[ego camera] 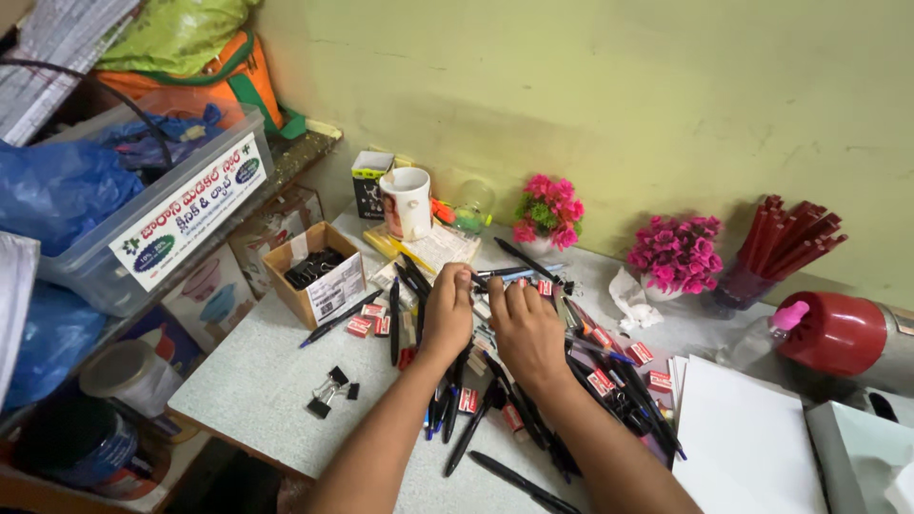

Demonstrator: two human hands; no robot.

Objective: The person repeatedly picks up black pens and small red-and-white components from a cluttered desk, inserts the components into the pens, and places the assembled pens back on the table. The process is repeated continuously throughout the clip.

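Right now, a thin black plastic pen (495,273) is being held above a big messy heap of black pens (533,400) in the middle of the pale speckled desk (257,381). The left hand (447,314) is pinching one end of it, with its fingers (464,282) closing around the pen. The right hand (526,328) is sitting just beside the left hand, palm down, with its fingers (509,293) curling at the same pen; I cannot tell if they are really gripping it. Both hands are almost touching each other over the heap.

Small red and white boxes (602,383) are lying mixed in with the pens. Near the left hand, a few black metal binder clips (328,390) are lying apart on the desk. A small brown cardboard box (314,271) full of black clips is standing a bit further back. Behind it, a white mug with a picture (407,202) is standing near the pale green wall (619,95).

Two little pots of pink pretend flowers (678,252) are sitting by the wall. Next to them, a clear cup of dark red sticks (785,243) is leaning out. A shiny red round container (838,333) is lying near the right edge, and a stack of white paper (743,443) is resting in front of it. Off to the left, a clear plastic tub with blue bags (143,209) is sitting on a shelf.
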